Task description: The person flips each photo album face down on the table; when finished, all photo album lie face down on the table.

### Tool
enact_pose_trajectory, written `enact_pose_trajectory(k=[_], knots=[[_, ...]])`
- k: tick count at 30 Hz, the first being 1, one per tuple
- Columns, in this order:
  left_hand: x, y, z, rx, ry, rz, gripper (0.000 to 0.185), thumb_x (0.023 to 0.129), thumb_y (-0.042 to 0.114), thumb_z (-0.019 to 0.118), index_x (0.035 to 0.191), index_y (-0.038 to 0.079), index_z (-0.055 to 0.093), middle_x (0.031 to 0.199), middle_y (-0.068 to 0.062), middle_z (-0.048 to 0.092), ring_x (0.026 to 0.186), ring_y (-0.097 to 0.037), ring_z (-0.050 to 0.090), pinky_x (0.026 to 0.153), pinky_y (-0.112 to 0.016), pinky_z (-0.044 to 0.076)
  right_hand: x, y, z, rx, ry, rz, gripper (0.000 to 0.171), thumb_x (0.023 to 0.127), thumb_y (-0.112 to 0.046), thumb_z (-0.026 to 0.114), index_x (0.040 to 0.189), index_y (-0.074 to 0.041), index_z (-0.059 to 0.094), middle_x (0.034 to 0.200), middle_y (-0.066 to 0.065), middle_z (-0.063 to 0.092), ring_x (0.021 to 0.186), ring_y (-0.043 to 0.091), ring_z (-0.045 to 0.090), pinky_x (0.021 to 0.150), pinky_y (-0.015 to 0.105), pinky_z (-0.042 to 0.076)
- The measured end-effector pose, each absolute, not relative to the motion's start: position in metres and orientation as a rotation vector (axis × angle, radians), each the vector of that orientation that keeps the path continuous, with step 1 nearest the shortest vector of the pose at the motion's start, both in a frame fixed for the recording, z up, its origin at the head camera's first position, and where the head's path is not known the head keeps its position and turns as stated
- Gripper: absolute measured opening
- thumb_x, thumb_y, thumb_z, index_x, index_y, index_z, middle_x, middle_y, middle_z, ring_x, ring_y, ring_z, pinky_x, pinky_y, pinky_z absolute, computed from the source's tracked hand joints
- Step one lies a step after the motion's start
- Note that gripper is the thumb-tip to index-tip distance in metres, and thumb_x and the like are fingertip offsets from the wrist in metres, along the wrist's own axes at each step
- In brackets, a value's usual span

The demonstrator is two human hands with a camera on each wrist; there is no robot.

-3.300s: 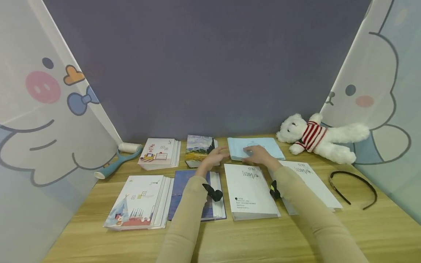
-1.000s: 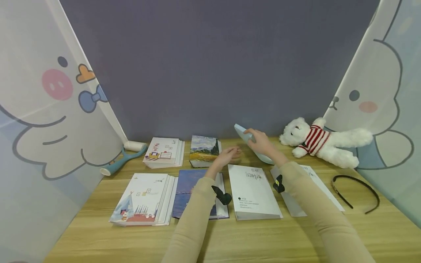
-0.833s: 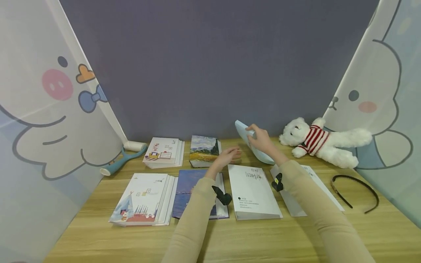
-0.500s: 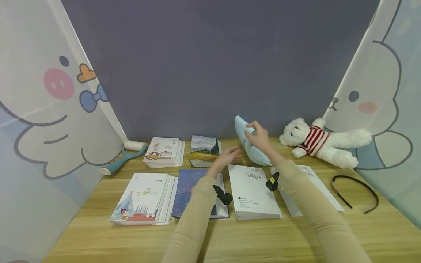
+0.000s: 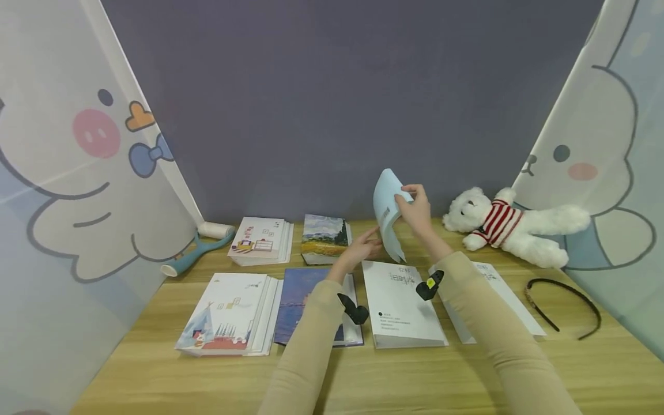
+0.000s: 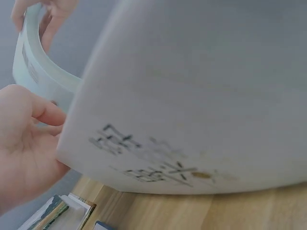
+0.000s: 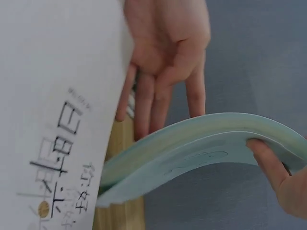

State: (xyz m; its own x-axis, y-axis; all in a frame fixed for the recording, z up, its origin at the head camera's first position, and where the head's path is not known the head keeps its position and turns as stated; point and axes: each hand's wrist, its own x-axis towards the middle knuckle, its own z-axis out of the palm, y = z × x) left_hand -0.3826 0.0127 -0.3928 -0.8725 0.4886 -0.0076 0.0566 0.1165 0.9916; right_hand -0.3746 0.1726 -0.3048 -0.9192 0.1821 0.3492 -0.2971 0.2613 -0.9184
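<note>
A thin light-blue booklet (image 5: pixel 385 199) is lifted off the table at the back centre, bowed, its barcode side facing left. My right hand (image 5: pixel 418 212) pinches its upper right edge; in the right wrist view the thumb of this right hand (image 7: pixel 288 189) presses on the cover. Just left of the booklet, my left hand (image 5: pixel 361 249) has its fingers extended. In the right wrist view the fingertips of the left hand (image 7: pixel 168 57) reach the booklet's edge, seemingly touching it. A white book with handwritten-style characters (image 5: pixel 403 305) lies below both hands and fills much of each wrist view.
A landscape-painting book (image 5: pixel 324 237) and a white illustrated book (image 5: pixel 261 239) lie along the back. In front are another illustrated book (image 5: pixel 225 311), a purple-blue book (image 5: pixel 295 302) and a second white book (image 5: pixel 500 294). Around them: lint roller (image 5: pixel 194 251), teddy bear (image 5: pixel 505 225), headband (image 5: pixel 562 300).
The right hand first lay on the flat light-blue booklet, then tilted and raised it, bending it and turning the barcode side leftward. The left hand stayed close, now reaching the booklet's lower part.
</note>
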Motion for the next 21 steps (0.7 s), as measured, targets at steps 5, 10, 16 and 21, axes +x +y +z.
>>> enact_pose_trajectory(k=[5,10,16,21], knots=[[-0.384,0.012,-0.387,0.558,2.137,1.803,0.071,0.090,-0.005,0.037,0.150,0.029,0.023,0.151,-0.021,0.027,0.135,-0.034,0.036,0.090,-0.043,0.043,-0.374,0.183,-0.299,0.016,-2.035,1.831,0.032,0.094,-0.020,0.053,0.120,-0.007,0.040,0.104,-0.001,0.040,0.069,0.012,0.057,0.050,0.024,0.055],[-0.385,0.004,-0.390,0.586,2.309,1.643,0.053,0.099,0.012,0.036,0.150,0.026,0.025,0.152,-0.013,0.030,0.138,-0.031,0.032,0.098,-0.046,0.040,-0.372,0.195,-0.303,-0.062,-2.033,1.885,0.040,0.095,-0.022,0.049,0.129,-0.006,0.035,0.120,0.007,0.038,0.076,0.011,0.055,0.051,0.018,0.052],[-0.386,-0.003,-0.398,0.494,2.347,1.618,0.042,0.103,0.024,0.035,0.144,0.019,0.039,0.149,-0.004,0.037,0.138,-0.025,0.033,0.108,-0.044,0.035,-0.370,0.217,-0.307,-0.029,-2.273,1.794,0.061,0.098,-0.027,0.045,0.148,-0.003,0.020,0.144,0.023,0.031,0.099,0.020,0.053,0.065,0.015,0.053],[-0.389,-0.005,-0.403,0.413,2.353,1.636,0.037,0.102,0.025,0.039,0.137,0.020,0.051,0.124,-0.003,0.055,0.095,-0.012,0.055,0.079,-0.029,0.047,-0.375,0.239,-0.311,0.034,-2.393,1.778,0.066,0.096,-0.036,0.050,0.148,-0.003,0.025,0.144,0.022,0.036,0.093,0.009,0.054,0.087,0.031,0.053]])
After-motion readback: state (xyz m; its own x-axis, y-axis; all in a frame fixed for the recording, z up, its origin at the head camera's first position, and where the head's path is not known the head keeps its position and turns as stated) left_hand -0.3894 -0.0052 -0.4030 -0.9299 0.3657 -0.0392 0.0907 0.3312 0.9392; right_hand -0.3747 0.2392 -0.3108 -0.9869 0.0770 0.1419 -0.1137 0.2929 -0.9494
